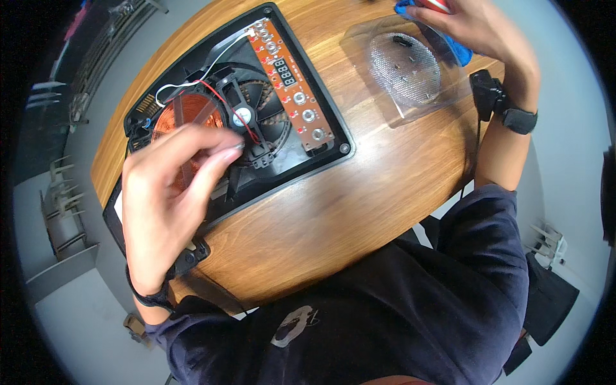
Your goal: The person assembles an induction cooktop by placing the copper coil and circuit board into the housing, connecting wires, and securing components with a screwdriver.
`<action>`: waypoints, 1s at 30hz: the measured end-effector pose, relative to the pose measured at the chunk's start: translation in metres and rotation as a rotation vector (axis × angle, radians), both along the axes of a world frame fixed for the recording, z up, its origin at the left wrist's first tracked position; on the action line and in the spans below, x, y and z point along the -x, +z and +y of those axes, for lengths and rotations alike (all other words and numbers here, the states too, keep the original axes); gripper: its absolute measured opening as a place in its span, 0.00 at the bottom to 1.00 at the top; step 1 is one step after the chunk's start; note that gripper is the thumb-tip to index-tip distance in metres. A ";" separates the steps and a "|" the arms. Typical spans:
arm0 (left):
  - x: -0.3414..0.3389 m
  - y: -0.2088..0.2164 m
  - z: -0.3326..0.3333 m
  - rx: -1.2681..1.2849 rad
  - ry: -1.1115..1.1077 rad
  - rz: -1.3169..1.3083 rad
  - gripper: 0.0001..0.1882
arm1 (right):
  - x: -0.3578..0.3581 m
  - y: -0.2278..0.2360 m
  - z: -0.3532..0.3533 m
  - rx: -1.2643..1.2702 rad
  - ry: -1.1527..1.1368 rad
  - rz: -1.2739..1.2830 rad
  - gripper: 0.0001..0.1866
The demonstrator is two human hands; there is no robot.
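My left hand (170,176) is over an opened induction cooker (253,202), thumb and forefinger pinched together. A small pale glint shows at the fingertips, too small to name. Under and behind that hand lies the copper coil (168,119), partly hidden. Beside the fingertips is the black cooling fan (277,125) with a red wire across it. An orange-brown control board (296,96) runs along the cooker's right side. At the upper right my right hand (459,22) closes around a red-and-white object (437,5), cut off by the picture's edge, next to something blue (459,51).
A clear plastic tray (385,115) with a round dotted base holds several small dark parts and screws, right of the cooker. A black device (486,93) with a cable is at the table's right edge. The wooden table (346,205) curves toward my body.
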State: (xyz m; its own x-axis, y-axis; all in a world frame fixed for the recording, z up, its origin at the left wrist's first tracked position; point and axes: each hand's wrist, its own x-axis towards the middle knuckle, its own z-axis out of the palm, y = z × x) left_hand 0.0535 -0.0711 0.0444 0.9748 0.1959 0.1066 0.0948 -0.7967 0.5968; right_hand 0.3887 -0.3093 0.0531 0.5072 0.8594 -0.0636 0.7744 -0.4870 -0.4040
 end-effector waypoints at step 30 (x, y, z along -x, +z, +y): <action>-0.128 -0.003 -0.086 -0.404 -0.475 0.286 0.29 | -0.075 0.004 -0.031 0.188 0.392 -0.027 0.18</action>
